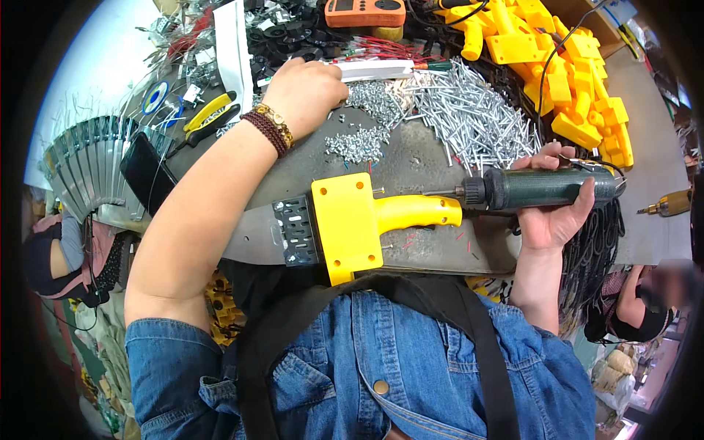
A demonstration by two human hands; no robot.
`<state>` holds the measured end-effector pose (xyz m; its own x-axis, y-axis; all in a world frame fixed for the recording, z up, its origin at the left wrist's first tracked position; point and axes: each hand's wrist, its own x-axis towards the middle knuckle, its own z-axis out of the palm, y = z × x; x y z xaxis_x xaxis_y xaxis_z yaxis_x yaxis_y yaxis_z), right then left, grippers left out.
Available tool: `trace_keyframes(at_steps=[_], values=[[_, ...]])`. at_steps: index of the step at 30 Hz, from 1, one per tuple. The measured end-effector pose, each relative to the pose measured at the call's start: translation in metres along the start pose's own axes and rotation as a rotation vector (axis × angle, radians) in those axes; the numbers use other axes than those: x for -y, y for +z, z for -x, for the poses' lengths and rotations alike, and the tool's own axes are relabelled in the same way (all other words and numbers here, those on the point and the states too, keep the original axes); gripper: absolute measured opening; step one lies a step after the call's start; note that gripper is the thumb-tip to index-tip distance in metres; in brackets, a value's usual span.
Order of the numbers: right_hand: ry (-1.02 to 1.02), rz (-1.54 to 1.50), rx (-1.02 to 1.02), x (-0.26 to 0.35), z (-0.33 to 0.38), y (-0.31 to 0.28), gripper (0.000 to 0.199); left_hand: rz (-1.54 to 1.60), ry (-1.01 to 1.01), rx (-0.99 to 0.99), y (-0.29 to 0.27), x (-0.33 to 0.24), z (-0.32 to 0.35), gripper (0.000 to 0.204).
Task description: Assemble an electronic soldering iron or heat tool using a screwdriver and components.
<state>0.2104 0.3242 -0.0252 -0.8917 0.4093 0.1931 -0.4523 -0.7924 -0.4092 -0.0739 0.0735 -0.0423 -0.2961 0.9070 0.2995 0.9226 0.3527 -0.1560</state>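
My right hand [550,220] grips a dark green electric screwdriver [543,188], its bit pointing left toward a yellow plastic handle piece [345,227]. This piece lies at the table's near edge, with a grey metal blade [257,233] and a slotted dark plate [298,229] at its left side. A long screw [378,191] sticks out of its right side; another shows lower down. Across the table, my left hand [304,92] is bent down beside a pile of small screws [378,101] and a white strip [374,70]. Its fingertips are hidden behind the hand.
Long screws [477,117] are heaped at centre right, with yellow plastic handles [579,81] piled behind. Yellow-black pliers [211,117], a phone [145,172] and fanned metal blades [88,165] lie left. An orange meter [365,12] sits at the back. Other people are at both sides.
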Motion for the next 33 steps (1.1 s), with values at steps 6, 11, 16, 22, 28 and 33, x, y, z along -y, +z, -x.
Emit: trace_keyframes(at_steps=[6,11,16,22,28,33], values=[[0.014,-0.068,-0.029,-0.016,-0.001,0.0,0.044,-0.185,0.234,0.006,-0.001,-0.01,-0.001,0.006],[0.018,-0.052,-0.119,-0.03,-0.005,0.008,0.04,0.256,-0.183,-0.218,-0.02,-0.02,0.034,0.008],[0.019,-0.055,-0.129,-0.03,-0.007,0.006,0.046,0.692,-0.452,-0.159,-0.062,-0.068,0.1,0.007],[0.06,-0.093,-0.131,-0.041,-0.007,0.005,0.046,0.729,-0.573,-0.255,-0.052,-0.087,0.135,0.006],[0.062,-0.083,-0.134,-0.04,-0.006,0.004,0.044,0.67,-0.487,-0.296,-0.047,-0.088,0.138,0.006],[0.052,-0.087,-0.145,-0.035,-0.004,0.0,0.044,0.608,-0.452,-0.325,-0.045,-0.091,0.139,0.006]])
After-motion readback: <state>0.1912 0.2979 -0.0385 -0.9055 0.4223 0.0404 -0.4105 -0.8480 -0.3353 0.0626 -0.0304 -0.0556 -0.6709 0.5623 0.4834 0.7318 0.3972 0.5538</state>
